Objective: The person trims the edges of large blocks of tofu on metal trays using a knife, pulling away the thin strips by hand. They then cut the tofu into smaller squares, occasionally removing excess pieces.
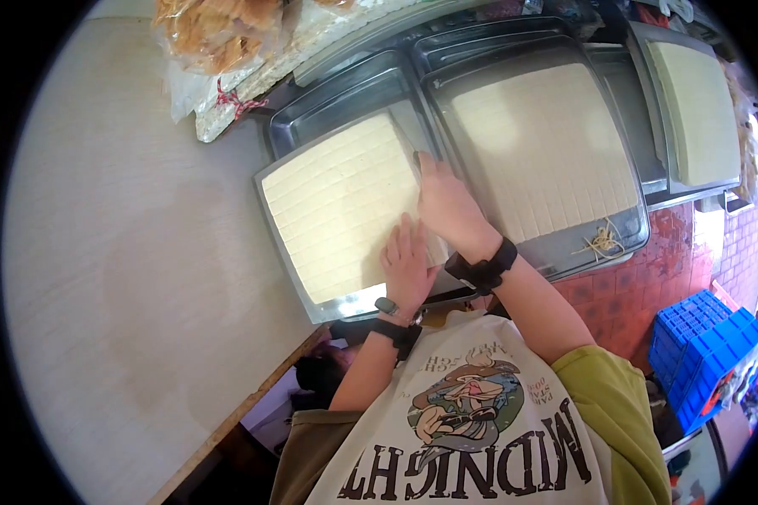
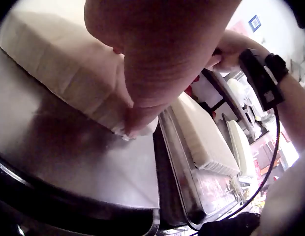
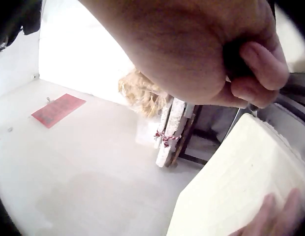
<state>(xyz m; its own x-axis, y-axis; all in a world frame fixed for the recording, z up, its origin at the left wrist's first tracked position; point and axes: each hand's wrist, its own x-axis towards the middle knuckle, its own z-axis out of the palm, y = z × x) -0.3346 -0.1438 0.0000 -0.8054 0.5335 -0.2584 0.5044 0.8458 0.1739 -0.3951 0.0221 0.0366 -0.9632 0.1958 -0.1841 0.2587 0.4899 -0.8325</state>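
A pale slab of tofu (image 1: pixel 337 202), scored with parallel lines, sits on a flat metal tray (image 2: pixel 108 172). My right hand (image 1: pixel 451 206) is at the slab's right edge, fingers curled round the dark handle of a knife (image 1: pixel 416 156). The knife's thin blade points away from me along that edge; much of the handle is hidden in the fist. My left hand (image 1: pixel 408 265) rests on the near right part of the slab, fingers extended. In the left wrist view its thumb (image 2: pixel 140 120) lies against the slab's side, near the corner.
A second scored tofu slab (image 1: pixel 547 151) lies in a tray to the right, beside yellowish strands (image 1: pixel 604 242). Another slab (image 1: pixel 695 109) stands farther right. A pale tabletop (image 1: pixel 143 252) spans the left, with a bagged tan food (image 1: pixel 219 34) behind. Blue crates (image 1: pixel 699 345) stand lower right.
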